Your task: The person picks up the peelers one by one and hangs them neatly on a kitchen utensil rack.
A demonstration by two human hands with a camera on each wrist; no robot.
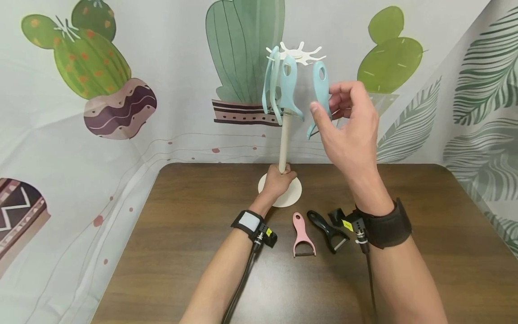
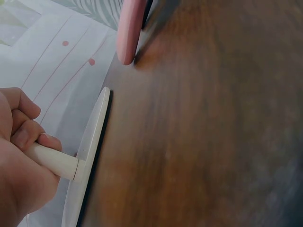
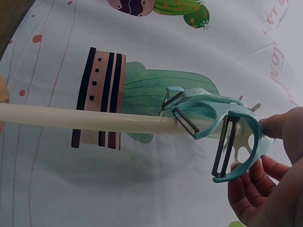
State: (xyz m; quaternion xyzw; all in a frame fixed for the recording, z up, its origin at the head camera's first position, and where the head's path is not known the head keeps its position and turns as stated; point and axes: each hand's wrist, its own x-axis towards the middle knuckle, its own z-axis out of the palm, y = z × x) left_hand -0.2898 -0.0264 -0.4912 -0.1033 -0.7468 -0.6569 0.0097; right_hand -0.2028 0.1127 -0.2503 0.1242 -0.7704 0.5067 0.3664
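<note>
A cream utensil stand (image 1: 285,139) with a white hooked top (image 1: 299,55) rises from a round base. My left hand (image 1: 279,180) grips its pole just above the base, fingers curled round it in the left wrist view. Several light blue peelers (image 1: 288,83) hang from the left side of the hooks. Right of them, my right hand (image 1: 351,123) pinches another light blue peeler (image 1: 321,81) between thumb and fingers, handle up and blade end down. Its metal blade (image 3: 225,146) shows in the right wrist view. Whether this peeler touches a hook, I cannot tell.
On the brown table (image 1: 182,252), a pink peeler (image 1: 300,231) and a black peeler (image 1: 323,227) lie side by side in front of the base. A cloth with printed cacti (image 1: 170,90) hangs behind. Black cables run from both wrist straps.
</note>
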